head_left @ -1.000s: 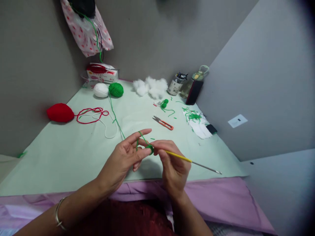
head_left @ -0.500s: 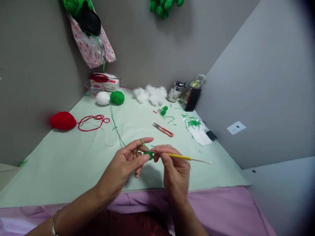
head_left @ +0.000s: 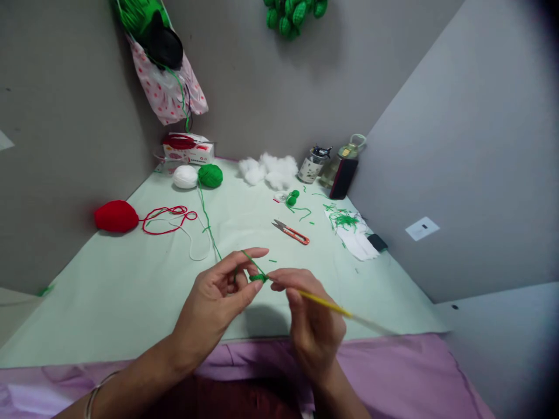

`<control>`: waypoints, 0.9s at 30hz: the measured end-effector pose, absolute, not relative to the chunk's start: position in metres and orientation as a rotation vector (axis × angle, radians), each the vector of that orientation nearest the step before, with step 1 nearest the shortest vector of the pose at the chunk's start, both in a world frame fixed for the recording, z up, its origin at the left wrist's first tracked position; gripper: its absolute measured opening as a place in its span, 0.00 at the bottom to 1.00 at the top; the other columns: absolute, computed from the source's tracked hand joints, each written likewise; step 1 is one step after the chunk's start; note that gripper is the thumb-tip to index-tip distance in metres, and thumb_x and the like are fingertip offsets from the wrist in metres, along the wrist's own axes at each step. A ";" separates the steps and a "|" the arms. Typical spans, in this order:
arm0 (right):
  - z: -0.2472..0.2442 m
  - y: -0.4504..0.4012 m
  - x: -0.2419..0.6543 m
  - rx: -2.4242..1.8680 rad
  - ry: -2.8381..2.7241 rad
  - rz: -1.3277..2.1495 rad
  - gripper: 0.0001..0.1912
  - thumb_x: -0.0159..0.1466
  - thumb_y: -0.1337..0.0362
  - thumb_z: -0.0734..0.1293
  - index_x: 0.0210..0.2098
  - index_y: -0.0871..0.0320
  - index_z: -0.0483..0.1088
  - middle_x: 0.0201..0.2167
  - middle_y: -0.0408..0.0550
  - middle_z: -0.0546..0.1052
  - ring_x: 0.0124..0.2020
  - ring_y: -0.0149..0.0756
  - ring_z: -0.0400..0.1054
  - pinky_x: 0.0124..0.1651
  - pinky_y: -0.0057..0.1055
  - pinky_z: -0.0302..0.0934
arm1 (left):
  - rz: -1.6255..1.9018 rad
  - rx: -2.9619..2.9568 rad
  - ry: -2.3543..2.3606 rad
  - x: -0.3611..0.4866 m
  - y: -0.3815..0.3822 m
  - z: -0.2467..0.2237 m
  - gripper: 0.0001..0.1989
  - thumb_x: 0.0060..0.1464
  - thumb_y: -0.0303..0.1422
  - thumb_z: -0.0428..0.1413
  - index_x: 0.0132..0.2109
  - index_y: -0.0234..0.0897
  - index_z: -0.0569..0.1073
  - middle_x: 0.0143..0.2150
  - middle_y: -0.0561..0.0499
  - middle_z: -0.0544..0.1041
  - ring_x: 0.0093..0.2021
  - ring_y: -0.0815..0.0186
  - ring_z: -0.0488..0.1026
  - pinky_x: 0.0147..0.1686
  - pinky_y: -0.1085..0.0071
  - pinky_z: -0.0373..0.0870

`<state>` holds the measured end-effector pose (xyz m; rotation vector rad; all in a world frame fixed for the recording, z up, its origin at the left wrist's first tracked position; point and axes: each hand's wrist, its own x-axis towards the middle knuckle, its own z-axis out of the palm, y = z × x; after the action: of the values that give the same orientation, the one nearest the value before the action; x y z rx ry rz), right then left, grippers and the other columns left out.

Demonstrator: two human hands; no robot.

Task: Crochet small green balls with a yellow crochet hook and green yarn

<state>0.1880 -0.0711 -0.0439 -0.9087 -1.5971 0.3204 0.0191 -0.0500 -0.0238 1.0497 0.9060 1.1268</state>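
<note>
My left hand point(head_left: 220, 294) pinches a small green crochet piece point(head_left: 257, 277) between thumb and fingers, with green yarn looped over its raised index finger. The strand runs back to a green yarn ball point(head_left: 210, 175). In my right hand point(head_left: 312, 320) is a crochet hook with a yellow handle point(head_left: 325, 302), its fingers closed round it. The hook's tip meets the right edge of the green piece; its rear end is blurred and points down to the right.
Orange thread snips point(head_left: 291, 233) lie beyond my hands. Behind are white stuffing point(head_left: 268, 171), a white ball point(head_left: 186, 177), a jar point(head_left: 310, 167), a bottle and a phone point(head_left: 343, 179). Red yarn point(head_left: 116, 216) sits left; green scraps on white paper point(head_left: 358, 241) lie right.
The hook has tilted, its rear end swinging downward, and my right hand has turned and lowered slightly. The green piece has shifted a little left. The view has moved slightly.
</note>
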 end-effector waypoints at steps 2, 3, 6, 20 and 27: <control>-0.049 -0.074 0.188 -0.914 -1.752 0.035 0.17 0.70 0.75 0.67 0.54 0.53 0.78 0.44 0.51 0.83 0.45 0.39 0.78 0.44 0.35 0.74 | 1.120 0.961 0.854 0.022 -0.051 -0.023 0.22 0.55 0.34 0.71 0.57 0.46 0.82 0.36 0.55 0.74 0.25 0.77 0.62 0.26 0.79 0.63; -0.050 -0.074 0.188 -0.917 -1.786 -0.064 0.18 0.69 0.76 0.68 0.54 0.53 0.78 0.46 0.53 0.82 0.46 0.40 0.78 0.45 0.35 0.74 | 1.077 0.887 0.802 0.022 -0.050 -0.022 0.24 0.54 0.35 0.72 0.59 0.45 0.81 0.35 0.56 0.73 0.22 0.79 0.59 0.23 0.80 0.61; -0.050 -0.071 0.189 -0.903 -1.679 0.043 0.16 0.70 0.75 0.66 0.52 0.53 0.79 0.43 0.52 0.82 0.44 0.39 0.78 0.43 0.35 0.74 | 0.932 0.669 0.661 0.022 -0.046 -0.021 0.25 0.55 0.35 0.71 0.59 0.38 0.80 0.25 0.61 0.64 0.18 0.81 0.48 0.17 0.82 0.49; -0.052 -0.068 0.179 -0.916 -1.607 0.173 0.18 0.70 0.74 0.68 0.53 0.48 0.80 0.44 0.49 0.83 0.42 0.39 0.78 0.42 0.37 0.75 | 1.072 0.731 0.730 0.028 -0.049 -0.021 0.25 0.50 0.35 0.74 0.56 0.43 0.83 0.34 0.56 0.72 0.20 0.81 0.56 0.19 0.82 0.54; -0.047 -0.064 0.188 -0.861 -1.392 0.400 0.13 0.72 0.70 0.65 0.46 0.50 0.80 0.36 0.47 0.81 0.34 0.36 0.75 0.36 0.35 0.72 | 0.938 0.556 0.598 0.022 -0.041 -0.019 0.17 0.52 0.31 0.72 0.51 0.37 0.85 0.25 0.61 0.64 0.17 0.83 0.46 0.16 0.83 0.48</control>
<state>0.1878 -0.0636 -0.0467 -0.8605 -1.3923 0.3996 0.0215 -0.0406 -0.0193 0.5556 0.5980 0.9378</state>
